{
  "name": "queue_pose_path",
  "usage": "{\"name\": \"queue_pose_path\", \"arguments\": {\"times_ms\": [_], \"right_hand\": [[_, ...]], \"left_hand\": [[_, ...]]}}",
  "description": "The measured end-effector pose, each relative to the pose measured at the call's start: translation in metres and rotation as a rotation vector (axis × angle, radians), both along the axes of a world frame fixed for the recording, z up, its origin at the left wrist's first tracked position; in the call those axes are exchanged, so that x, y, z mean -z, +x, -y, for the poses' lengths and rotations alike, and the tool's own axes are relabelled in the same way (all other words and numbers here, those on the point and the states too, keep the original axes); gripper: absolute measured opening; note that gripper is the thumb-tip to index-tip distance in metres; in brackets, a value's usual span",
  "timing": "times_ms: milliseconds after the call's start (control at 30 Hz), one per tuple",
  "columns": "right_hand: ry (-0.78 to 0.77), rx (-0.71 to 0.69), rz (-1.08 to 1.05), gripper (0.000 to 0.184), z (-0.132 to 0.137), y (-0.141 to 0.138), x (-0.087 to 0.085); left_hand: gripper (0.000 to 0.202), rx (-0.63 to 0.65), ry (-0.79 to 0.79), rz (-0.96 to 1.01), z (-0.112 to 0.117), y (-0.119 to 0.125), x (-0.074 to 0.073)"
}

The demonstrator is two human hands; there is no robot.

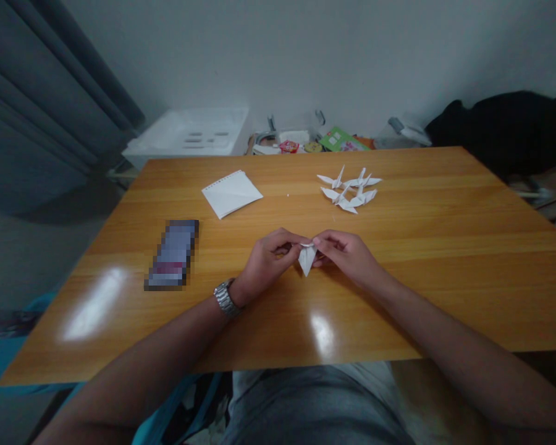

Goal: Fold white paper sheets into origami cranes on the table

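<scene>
A small piece of folded white paper [307,259] is pinched between my two hands above the wooden table [421,259], its pointed end facing me. My left hand [273,256] grips its left upper edge with thumb and forefinger; a metal watch sits on that wrist. On the opposite side, my right hand [345,252] closes on the upper right edge, the thumb on top. The fingertips of both hands nearly meet at the top fold and partly cover it. Beyond my right hand stand several folded white paper cranes [347,193] in a cluster.
A stack of white paper sheets [232,193] with a perforated edge lies at the back left. Nearer me on the left is a phone [172,254], its screen blurred. Behind the table are a white foam box [204,130] and a green booklet [340,139].
</scene>
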State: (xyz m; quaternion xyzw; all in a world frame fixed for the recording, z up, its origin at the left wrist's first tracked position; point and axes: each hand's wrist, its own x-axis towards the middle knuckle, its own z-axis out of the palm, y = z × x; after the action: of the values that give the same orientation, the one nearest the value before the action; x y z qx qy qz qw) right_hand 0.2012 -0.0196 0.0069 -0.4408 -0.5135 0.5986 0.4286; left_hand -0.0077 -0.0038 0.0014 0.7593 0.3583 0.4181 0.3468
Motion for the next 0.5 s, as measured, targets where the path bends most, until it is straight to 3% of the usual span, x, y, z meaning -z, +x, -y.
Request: {"name": "queue_pose_path", "arguments": {"times_ms": [300,500], "right_hand": [[0.115,-0.023,0.113,0.034,0.0006,0.0028,-0.0016],[0.119,-0.017,0.108,0.035,-0.0007,0.0026,-0.0013]], "left_hand": [[0.027,-0.012,-0.204,0.134,0.0006,0.0044,-0.0043],[0.024,-0.007,-0.249,0.151,-0.0025,0.0050,-0.0015]]}}
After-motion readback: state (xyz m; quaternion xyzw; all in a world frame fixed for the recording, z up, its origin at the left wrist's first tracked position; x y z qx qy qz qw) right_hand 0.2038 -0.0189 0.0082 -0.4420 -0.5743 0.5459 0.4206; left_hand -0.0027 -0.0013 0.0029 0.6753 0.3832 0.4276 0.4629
